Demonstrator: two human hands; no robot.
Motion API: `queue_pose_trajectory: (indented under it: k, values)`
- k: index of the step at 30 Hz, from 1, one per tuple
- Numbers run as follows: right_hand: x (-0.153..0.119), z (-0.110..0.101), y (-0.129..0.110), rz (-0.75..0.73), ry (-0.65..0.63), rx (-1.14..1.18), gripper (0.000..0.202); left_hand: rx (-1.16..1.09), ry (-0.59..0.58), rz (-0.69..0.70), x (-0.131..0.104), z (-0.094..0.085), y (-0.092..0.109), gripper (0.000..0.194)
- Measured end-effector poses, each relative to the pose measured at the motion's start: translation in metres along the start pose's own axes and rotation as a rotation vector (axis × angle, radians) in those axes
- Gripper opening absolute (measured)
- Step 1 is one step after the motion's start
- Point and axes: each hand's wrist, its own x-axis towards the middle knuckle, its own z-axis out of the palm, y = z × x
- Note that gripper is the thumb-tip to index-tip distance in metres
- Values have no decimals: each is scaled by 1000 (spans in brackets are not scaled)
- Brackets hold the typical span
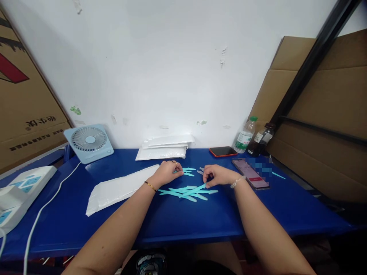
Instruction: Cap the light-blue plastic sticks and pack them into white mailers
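Several thin turquoise strips (183,192) lie crossed in a loose pile on the blue table (200,221). My right hand (216,175) pinches the end of one turquoise strip (195,190), which slants over the pile. Behind the pile, my left hand (169,172) has its fingers closed at a smaller group of turquoise pieces (188,172); its fingertips hide part of them, and what they hold is too small to make out. Pale translucent pieces (201,170) lie just beside my right hand's fingers.
A white padded envelope (117,189) lies left of my left hand, with stacked white packages (163,148) by the wall. A fan (90,142) and power strip (25,194) stand left. Right are two phones (223,151) (250,173), a water bottle (244,137) and a dark bottle (260,140).
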Motion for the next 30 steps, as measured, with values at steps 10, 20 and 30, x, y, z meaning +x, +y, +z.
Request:
queue_pose_trajectory:
  k: [10, 20, 30]
  values:
    - [5, 2, -9, -70, 184, 10, 15, 178, -58, 167, -3, -4, 23, 42]
    - [7, 5, -11, -22, 326, -43, 15, 182, 19, -24, -3, -13, -13, 29]
    - [23, 32, -35, -113, 89, -165, 11, -91, -169, 81, -10, -14, 3, 35]
